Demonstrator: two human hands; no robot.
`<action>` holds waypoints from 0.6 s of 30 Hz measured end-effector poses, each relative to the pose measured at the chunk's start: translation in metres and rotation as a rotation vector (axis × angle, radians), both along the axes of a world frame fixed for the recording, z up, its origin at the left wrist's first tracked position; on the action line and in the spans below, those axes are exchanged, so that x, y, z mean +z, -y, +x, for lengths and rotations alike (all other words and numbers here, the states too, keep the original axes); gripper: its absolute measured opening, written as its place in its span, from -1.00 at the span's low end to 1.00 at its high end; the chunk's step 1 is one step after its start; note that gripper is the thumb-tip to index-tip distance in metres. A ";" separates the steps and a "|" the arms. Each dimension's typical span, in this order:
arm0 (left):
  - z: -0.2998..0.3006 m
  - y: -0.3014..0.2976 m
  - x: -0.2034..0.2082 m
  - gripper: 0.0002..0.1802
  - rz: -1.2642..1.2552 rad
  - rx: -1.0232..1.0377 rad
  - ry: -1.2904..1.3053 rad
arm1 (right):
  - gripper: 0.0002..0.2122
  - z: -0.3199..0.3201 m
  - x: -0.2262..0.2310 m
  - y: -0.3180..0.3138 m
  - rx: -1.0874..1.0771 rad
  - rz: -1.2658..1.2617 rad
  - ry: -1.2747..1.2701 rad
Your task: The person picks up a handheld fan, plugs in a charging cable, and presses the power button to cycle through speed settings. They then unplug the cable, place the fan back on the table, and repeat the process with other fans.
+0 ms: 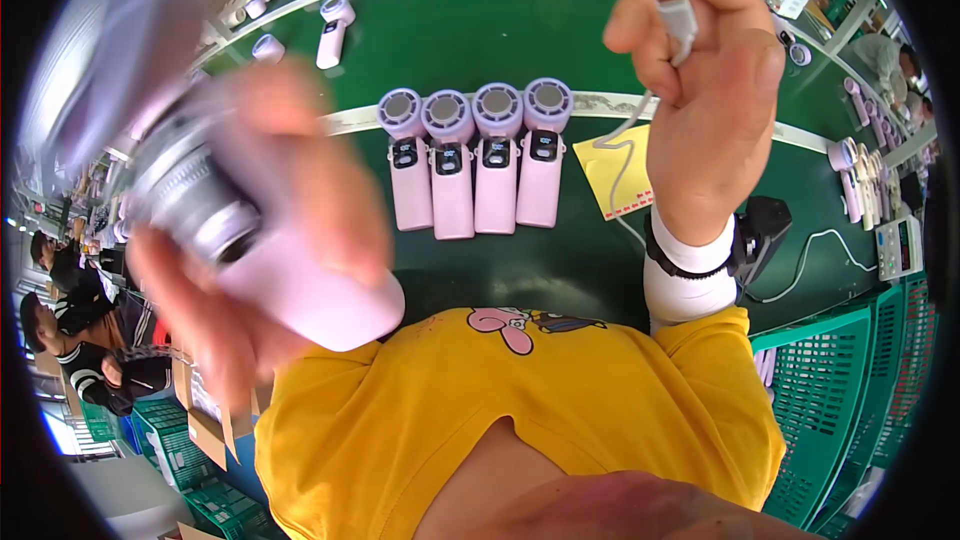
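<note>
A pink hand fan [335, 310] is in the air above the left part of the tabletop [450, 35], tilted and close to the camera. The left hand [335, 190] is closed around it; both are blurred. The right hand [715, 110], raised on the other side, grips a grey plug [678, 20] with its fingers, and the plug's cable passes over a yellow paper [603, 180]. Between the 2 hands, 4 similar fans [453, 195] lie side by side in a row. Farther, 1 more fan [331, 35] lies near the back edge. At right below stands a green basket [820, 390].
</note>
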State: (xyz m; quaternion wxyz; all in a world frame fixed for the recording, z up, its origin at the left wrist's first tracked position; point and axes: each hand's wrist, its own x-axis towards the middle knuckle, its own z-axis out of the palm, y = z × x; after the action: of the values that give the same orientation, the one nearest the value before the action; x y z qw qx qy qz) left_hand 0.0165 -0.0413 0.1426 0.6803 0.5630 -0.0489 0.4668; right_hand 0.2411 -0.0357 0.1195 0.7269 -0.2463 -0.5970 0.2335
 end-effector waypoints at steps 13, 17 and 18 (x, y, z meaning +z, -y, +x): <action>0.029 0.039 -0.024 -0.56 0.787 0.948 0.873 | -0.75 -0.012 0.017 0.016 -0.355 0.107 0.103; 0.019 0.042 -0.013 -0.65 0.132 0.772 0.269 | -0.79 -0.014 0.014 0.015 -0.356 0.092 0.106; 0.022 0.041 -0.015 -0.65 0.133 0.772 0.270 | -0.80 -0.013 0.013 0.014 -0.343 0.088 0.116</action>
State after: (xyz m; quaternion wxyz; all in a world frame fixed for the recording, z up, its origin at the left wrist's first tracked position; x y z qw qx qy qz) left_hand 0.0387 -0.0823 0.1273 0.4051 0.5165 0.0470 0.7529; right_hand 0.2277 -0.0500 0.1330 0.7305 -0.3256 -0.5968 0.0655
